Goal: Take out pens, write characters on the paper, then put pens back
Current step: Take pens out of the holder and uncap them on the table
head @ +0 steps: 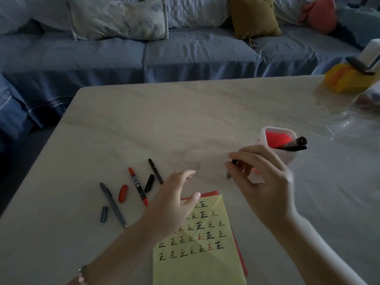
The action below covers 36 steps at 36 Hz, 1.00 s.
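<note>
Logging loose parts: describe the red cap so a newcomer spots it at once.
On the table, left of the paper, lie pens and caps. The red cap sits between the grey pen and the red pen; the black cap and grey cap are darker.

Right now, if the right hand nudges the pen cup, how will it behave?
Probably light: the cup looks like thin white plastic. Likely tippy: the black marker in it leans out past the right rim, weighting that side. It may also slide easily, since the table looks glossy.
</note>
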### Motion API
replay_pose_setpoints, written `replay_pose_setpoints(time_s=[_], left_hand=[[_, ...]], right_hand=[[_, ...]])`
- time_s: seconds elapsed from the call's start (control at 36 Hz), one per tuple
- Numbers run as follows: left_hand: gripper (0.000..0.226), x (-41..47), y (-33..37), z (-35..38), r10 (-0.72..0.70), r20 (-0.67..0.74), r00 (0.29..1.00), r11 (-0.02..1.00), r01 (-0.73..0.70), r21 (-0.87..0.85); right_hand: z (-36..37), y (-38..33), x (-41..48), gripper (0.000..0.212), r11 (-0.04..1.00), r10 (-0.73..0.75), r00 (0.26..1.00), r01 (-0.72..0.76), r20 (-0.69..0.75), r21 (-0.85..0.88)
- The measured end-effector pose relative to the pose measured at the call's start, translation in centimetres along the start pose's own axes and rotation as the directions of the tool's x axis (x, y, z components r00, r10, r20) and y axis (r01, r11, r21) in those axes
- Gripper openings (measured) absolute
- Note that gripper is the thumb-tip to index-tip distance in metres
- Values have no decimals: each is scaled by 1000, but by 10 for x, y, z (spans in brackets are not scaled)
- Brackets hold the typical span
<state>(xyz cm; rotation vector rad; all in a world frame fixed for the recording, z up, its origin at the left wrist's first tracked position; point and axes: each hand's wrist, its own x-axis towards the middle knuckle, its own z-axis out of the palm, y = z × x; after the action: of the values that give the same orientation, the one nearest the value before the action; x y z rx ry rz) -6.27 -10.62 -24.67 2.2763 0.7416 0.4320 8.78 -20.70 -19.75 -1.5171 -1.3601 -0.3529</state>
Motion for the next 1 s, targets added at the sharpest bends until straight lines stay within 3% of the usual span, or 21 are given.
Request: replay_pose_setpoints(time_s=[0.08, 0.17, 0.25, 0.31, 0.36, 0.44, 0.56, 0.64, 0.75, 1.0], left_hand=[[45, -9, 1, -4, 13, 17, 1000, 1000, -13, -20], [21, -17, -1, -8, 58, 4, 998, 998, -58, -38], [7, -26, -7, -12, 69, -41, 997, 996, -71, -55], [7, -30, -9, -14, 35, -55, 998, 996, -39, -76], [13, -31, -11, -15, 21, -54, 998, 997, -25, -75], [27, -33, -9, -17, 28, -37, 999, 997, -31, -67], [24, -33, -6, -19, 9, -28, 1000, 995, -11, -94], [24, -33, -6, -17, 15, -33, 999, 997, -17, -76], [40, -35, -4, -15, 89, -56, 994, 996, -90, -13], [35, -36, -11, -23, 62, 18, 998, 998, -62, -23]], right_hand=[[21, -22, -6, 15, 913, 263, 963, -267, 56, 309], [35, -38, -7, 13, 600, 593, 796, -534, 117, 596], [45, -41, -9, 11, 372, 759, 627, -636, 172, 676], [50, -41, -12, 10, 293, 781, 577, -676, 238, 676], [53, -43, -16, 5, 303, 752, 568, -749, 335, 590], [57, -45, -26, 7, 397, 699, 535, -842, 474, 365], [62, -46, -33, 12, 463, 675, 524, -849, 520, 255], [64, -46, -34, 14, 440, 676, 531, -847, 512, 297], [65, -47, -34, 15, 433, 637, 566, -825, 524, 365], [61, -40, -38, 14, 404, 531, 632, -775, 565, 486]])
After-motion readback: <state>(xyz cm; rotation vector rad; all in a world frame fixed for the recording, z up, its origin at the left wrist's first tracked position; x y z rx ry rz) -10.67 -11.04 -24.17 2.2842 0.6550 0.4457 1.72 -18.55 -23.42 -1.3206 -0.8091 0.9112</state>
